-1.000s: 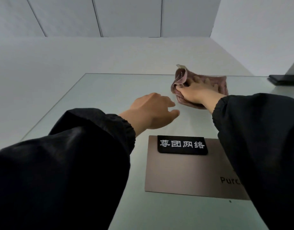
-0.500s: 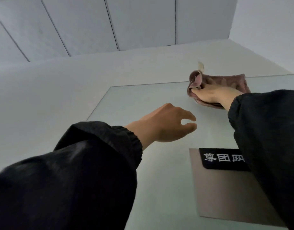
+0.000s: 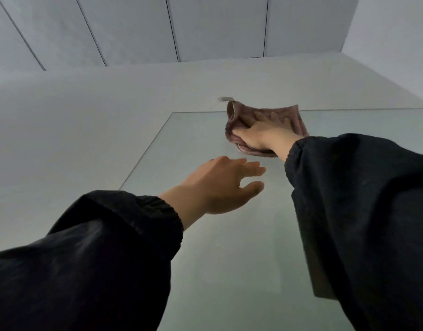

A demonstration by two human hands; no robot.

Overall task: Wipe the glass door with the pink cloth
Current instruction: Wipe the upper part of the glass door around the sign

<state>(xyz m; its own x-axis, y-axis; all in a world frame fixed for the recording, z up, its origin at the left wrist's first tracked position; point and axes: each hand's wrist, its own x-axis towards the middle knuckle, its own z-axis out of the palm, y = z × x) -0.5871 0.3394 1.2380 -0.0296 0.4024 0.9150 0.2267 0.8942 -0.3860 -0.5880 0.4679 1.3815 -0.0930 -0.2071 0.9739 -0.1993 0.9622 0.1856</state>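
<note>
The pale green glass door (image 3: 229, 259) fills the lower middle of the head view, seen from below. A folded pink cloth (image 3: 290, 115) with a small white tag lies flat against the glass at its top edge. My right hand (image 3: 265, 133) presses on the cloth with fingers spread straight. My left hand (image 3: 220, 185) hovers lower and to the left, near the glass, fingers relaxed and slightly apart, holding nothing. Both arms wear black sleeves.
A white wall (image 3: 86, 130) surrounds the glass on the left and above. Grey ceiling panels (image 3: 205, 27) with dark seams run overhead. A sliver of a brown sign plate (image 3: 322, 283) shows beside my right sleeve.
The view has tilted up and swung left, so the sign plate has slid almost out of sight behind my right sleeve. The cloth sits at the glass top edge throughout. My left hand's fingers have straightened.
</note>
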